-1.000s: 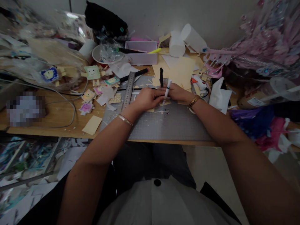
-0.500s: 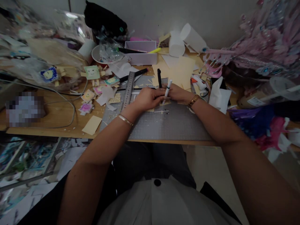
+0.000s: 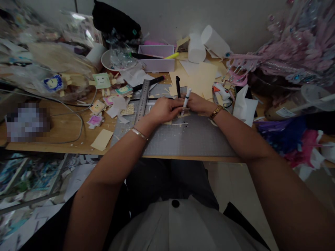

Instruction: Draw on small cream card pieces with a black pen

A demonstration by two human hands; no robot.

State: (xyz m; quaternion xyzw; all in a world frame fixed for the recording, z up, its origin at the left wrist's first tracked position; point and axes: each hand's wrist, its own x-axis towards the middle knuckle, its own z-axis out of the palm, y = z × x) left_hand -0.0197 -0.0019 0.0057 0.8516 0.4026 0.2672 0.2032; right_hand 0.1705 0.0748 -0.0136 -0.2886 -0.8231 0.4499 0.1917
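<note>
My left hand (image 3: pixel 165 109) is over the cutting mat (image 3: pixel 193 139), fingers closed and pointing right; what they pinch is hidden. Close against it, my right hand (image 3: pixel 196 103) has its fingers wrapped round a white pen (image 3: pixel 186 98) with a dark band, which slants with its lower end by my left fingertips. A black pen (image 3: pixel 178 86) shows just behind my left fingers; whether it is held cannot be made out. Left of my left hand, a metal ruler (image 3: pixel 142 101) lies on the mat. Thin pale scraps lie below my fingers.
Behind my hands are cream card sheets (image 3: pixel 201 80) and a lilac box (image 3: pixel 156 65) with pens. A white-and-orange glue gun (image 3: pixel 222 92) lies right, near a tissue (image 3: pixel 244 108). Small painted figures (image 3: pixel 102 81) and a cable (image 3: pixel 83 123) lie left.
</note>
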